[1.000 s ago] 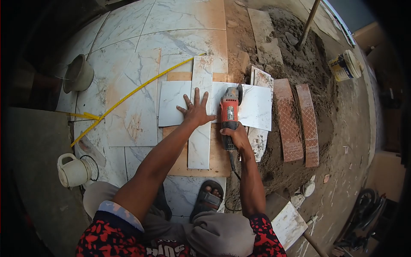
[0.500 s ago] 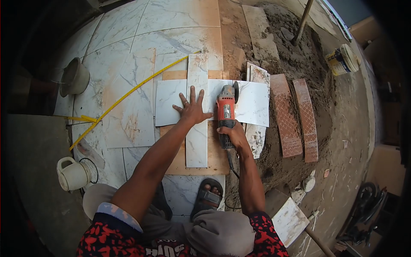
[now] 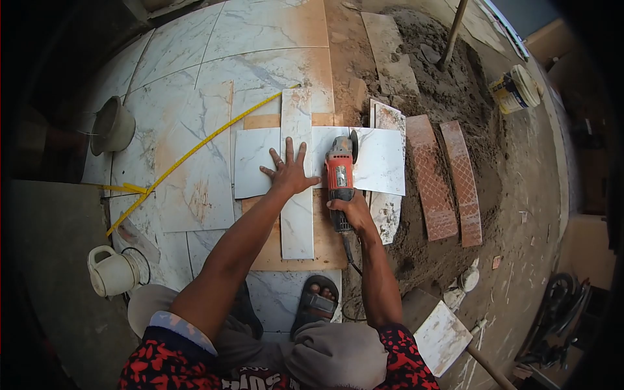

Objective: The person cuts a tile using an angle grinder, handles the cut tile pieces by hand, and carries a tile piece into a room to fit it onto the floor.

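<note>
Hands (image 3: 291, 175) barely shifted, on grinder (image 3: 340, 170) and tile strip (image 3: 297, 224), bucket label (image 3: 508, 93) unreadable

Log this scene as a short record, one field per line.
Left hand: spread flat on a narrow marbled strip
Right hand: gripping the rear of a red angle grinder
Disc: cannot tell if spinning
Under strip: wider marbled tile crosswise, above a wooden board
Left side: yellow tape measure, cream jug, grey bucket
Right side: two patterned reddish strips on dirt, labelled bucket
</note>
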### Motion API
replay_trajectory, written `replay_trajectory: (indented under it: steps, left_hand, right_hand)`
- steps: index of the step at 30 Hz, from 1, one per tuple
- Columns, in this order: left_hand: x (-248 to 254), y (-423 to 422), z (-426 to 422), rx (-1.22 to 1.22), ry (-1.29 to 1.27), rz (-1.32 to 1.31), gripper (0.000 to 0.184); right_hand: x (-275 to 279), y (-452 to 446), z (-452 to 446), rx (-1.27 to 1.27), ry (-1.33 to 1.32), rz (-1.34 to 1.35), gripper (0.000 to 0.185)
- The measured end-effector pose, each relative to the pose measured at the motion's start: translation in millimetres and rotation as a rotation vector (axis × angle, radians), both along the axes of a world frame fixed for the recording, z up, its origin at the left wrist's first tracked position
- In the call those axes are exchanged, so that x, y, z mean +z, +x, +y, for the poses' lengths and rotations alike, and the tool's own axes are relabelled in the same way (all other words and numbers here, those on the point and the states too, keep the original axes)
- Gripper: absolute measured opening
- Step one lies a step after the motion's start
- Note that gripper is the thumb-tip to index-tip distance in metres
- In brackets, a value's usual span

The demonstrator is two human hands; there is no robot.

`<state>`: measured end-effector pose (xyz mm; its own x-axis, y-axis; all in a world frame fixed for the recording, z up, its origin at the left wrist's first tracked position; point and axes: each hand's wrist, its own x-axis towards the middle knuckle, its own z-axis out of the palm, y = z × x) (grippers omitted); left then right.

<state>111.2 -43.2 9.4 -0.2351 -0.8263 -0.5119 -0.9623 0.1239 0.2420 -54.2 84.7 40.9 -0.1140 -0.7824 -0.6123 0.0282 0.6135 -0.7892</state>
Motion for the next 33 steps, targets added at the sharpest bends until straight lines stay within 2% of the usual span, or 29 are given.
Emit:
replay_trajectory:
  steps: [2,13,15,22,25,33]
  left_hand:
    - [-2,0,1,-0.019,0.015,-0.053,0.118]
    - [6,1,2,-0.010,0.028,-0.024,0.119]
    - [6,1,3,-0.008,0.014,-0.025,0.118]
    - [6,2,4,-0.011,0.022,-0.022,0.117]
    - [6,1,3,-0.009,0.018,-0.023,0.118]
    - [1,2,3,-0.019,0.034,-0.024,0.118]
  right_hand:
    - [5,1,3,-0.008,-0.022,0.005,0.050]
    - [-1,2,5,-0.026,-0.106,0.012,0.045]
    - [0,1,6,0.005,-0.044,0.008,0.051]
    - [3,4,12,-0.032,-0.095,0.036,0.046]
    - [-1,1,8,-0.005,-0.035,0.032,0.052]
    - [10,4,12,-0.011,-0.018,-0.009,0.051]
